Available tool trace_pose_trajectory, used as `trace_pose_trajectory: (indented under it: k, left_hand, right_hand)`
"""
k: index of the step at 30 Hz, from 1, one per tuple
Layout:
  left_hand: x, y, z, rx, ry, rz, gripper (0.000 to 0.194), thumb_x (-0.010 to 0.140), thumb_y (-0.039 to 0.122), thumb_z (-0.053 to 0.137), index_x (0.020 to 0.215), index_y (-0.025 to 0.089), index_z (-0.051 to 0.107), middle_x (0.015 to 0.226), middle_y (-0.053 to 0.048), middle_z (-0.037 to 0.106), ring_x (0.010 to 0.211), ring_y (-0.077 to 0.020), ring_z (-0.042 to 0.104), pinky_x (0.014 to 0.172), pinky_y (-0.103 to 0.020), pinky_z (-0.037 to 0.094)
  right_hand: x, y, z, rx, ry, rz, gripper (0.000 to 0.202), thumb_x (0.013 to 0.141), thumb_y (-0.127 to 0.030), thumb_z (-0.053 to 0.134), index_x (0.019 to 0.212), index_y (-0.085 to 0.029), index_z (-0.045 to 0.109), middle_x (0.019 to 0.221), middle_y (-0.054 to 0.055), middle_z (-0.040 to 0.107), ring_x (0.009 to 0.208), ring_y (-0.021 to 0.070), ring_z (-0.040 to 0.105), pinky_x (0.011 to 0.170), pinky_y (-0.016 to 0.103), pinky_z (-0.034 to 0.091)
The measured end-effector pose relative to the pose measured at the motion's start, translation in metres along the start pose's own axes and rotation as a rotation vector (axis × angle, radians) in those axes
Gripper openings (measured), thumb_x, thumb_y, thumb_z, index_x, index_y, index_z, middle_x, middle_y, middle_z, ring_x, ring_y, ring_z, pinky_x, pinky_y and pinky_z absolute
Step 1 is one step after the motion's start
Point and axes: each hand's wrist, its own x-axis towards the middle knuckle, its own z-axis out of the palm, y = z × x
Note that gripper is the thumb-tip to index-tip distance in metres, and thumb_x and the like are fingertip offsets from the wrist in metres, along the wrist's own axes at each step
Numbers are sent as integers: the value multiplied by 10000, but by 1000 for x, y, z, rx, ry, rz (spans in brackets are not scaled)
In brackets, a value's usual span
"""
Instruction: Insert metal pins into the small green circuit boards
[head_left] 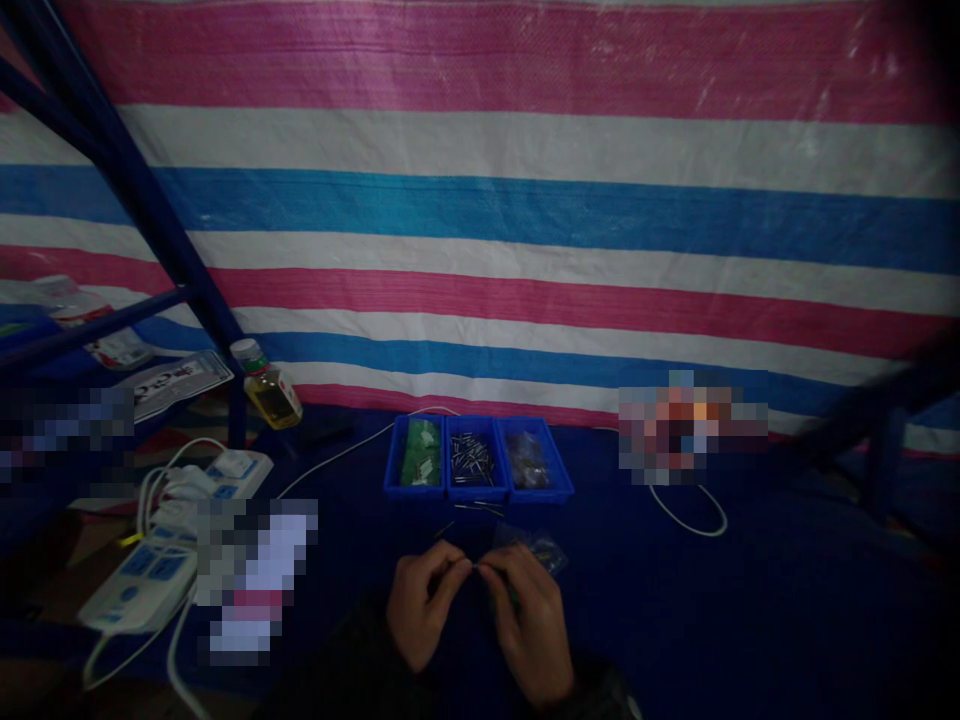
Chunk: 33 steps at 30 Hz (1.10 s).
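Observation:
My left hand (pixel 426 602) and my right hand (pixel 531 622) meet fingertip to fingertip above the dark blue table. Both are closed in a pinch around a tiny object between them, too small to name. A bit of green shows under the fingers of my right hand. Just behind that hand lies a clear plastic bag (pixel 553 552) with small pieces in it. Farther back stand three blue bins: the left bin (pixel 391 482) holds green packets, the middle bin (pixel 477 492) many thin metal pins (pixel 471 458), the right bin (pixel 562 490) small bagged parts.
A few loose metal pins (pixel 480 508) lie before the bins. At the left are a white power strip (pixel 112 600) with plugs and cables, a bottle of yellow liquid (pixel 271 392) and a blue metal frame (pixel 150 215). A white cable (pixel 705 530) loops at the right; striped sheeting hangs behind.

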Motion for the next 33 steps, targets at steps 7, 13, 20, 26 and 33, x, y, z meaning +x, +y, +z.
trace_pose_trajectory:
  k: [7,13,20,26,33]
  left_hand:
    - [-1,-2,-1,11,3,-8,320,988,380,536,767,175,645,590,34,521,549,-117,484,572,-230,345]
    - [1,3,-1,14,18,14,329,978,366,546,721,177,626,585,30,535,555,-120,502,583,-224,361]
    - [0,-2,0,2,22,7,322,982,376,548,761,172,663,618,16,593,572,-126,535,585,-221,374]
    - [0,0,0,-5,5,-4,324,973,383,556,746,171,651,577,32,519,545,-116,482,564,-224,347]
    - [0,5,-1,4,4,5,341,966,388,552,713,175,633,564,34,484,533,-115,452,550,-230,331]
  right_hand:
    - [0,-1,1,13,18,8,172,996,-107,511,975,-228,632,891,27,691,829,191,658,750,323,509]
    - [2,-3,-1,7,9,14,197,1008,-125,486,895,-217,619,850,37,679,795,193,652,728,324,511]
    - [-1,-1,0,26,14,-21,186,1006,-118,492,1027,-234,637,899,38,692,825,199,660,751,331,511]
    - [-3,4,3,22,24,15,178,1011,-123,489,943,-229,615,884,31,686,818,194,652,757,327,503]
    - [-2,4,3,-6,38,42,179,1031,-170,471,942,-223,617,861,35,677,787,187,656,726,308,513]
